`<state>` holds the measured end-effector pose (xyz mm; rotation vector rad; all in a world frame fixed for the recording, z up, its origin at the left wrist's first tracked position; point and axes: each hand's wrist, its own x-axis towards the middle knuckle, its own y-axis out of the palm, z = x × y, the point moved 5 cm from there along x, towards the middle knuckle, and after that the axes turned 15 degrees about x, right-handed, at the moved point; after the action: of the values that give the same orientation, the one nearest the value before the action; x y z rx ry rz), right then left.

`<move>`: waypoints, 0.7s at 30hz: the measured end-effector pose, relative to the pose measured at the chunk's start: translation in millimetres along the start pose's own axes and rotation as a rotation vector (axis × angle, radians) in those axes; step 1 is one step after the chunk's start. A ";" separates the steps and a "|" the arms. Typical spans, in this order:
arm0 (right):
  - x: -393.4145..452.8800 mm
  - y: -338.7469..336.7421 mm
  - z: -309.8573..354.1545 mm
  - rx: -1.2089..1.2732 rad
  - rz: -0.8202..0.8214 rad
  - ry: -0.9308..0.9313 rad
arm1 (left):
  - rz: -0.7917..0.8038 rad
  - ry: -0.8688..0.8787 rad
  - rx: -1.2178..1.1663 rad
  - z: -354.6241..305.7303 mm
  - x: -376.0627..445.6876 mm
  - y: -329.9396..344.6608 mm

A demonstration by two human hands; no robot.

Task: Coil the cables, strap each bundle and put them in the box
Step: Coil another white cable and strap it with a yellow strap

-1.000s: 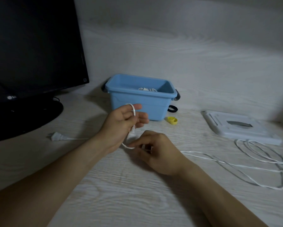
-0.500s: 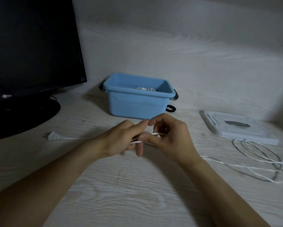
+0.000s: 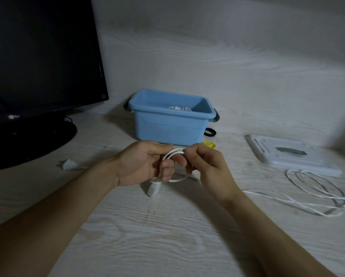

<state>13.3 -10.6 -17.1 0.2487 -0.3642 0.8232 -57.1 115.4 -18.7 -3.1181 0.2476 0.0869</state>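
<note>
Left hand [image 3: 141,162]: fingers curling round a small loop of white cable [image 3: 174,166], holding it above the worktop [image 3: 167,236]. A white plug end [image 3: 153,188] is hanging below this hand, its tip close to the worktop.

Right hand [image 3: 205,166]: thumb and fingertips pinching the top of the same loop, meeting the left hand's fingers there.

White cable, remainder: running from under the right wrist to the right across the worktop and lying in loose rings [image 3: 315,188] near the right edge, just in front of the white lid [image 3: 287,154].

Blue box [image 3: 171,124]: standing open on the worktop behind the hands, dark handles at both ends; a bundle of white cable [image 3: 180,108] is showing inside it.

Yellow strap [image 3: 210,144]: lying on the worktop in front of the box's right corner, partly behind the right hand.

Black strap [image 3: 210,132]: lying just right of the box, beside its base.

Second white plug [image 3: 68,164]: lying on the worktop left of the left forearm, its cord going behind the arm.

Black monitor [image 3: 37,56]: standing at the far left on a round base.
</note>
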 end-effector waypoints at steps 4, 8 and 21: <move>-0.1 -1.8 2.4 0.030 -0.065 -0.064 | 0.043 -0.004 -0.019 5.0 0.6 3.0; -0.1 -3.2 1.1 0.015 -0.065 -0.026 | -0.059 0.009 -0.096 9.7 5.5 3.5; 1.4 -26.9 9.4 -0.470 -0.256 -0.056 | -0.487 0.199 -0.557 -8.9 -4.9 -56.8</move>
<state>32.3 -30.7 -10.0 -0.1199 -0.5542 0.4616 -52.5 172.1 -9.0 -3.6168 -0.6506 -0.1942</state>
